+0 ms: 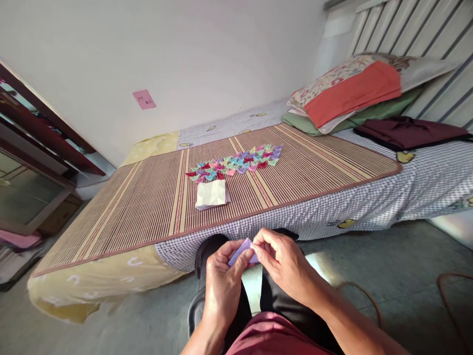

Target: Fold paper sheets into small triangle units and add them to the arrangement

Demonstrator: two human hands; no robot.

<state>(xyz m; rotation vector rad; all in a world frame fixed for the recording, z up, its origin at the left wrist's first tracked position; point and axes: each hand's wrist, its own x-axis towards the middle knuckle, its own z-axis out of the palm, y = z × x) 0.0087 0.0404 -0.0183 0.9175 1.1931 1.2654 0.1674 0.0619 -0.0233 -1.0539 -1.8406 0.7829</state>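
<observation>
- Looking to the far left, we have a pale-framed cabinet with a glass panel (24, 190).
- On the bed's left end, we see a yellow cloth with pale curved marks (121, 273) hanging over the side, partly under a brown-and-cream striped mat (148, 202).
- Above that end, a pink paper note with dark writing (144, 99) is on our white wall (221, 59).
- Near the mat's middle, we have rows of small folded paper pieces in red, pink, green, blue and purple (240, 162).
- Just in front of their left part lies our stack of creased, cream-topped paper squares (211, 193).
- Our left hand (223, 271) has its grip pinching a small folded sheet of light purple paper (237, 252), thumb on top.
- That purple sheet is between our two hands, over our black trousers (273, 296).
- Our right hand (281, 254) pinches the sheet's right end between thumb and forefinger.
- Farther right, we see piled pillows with an orange-red cloth panel (354, 93), then a folded maroon fabric item (410, 133).
- Below them, a thin brown cord (369, 298) curves across our grey floor (399, 256).
</observation>
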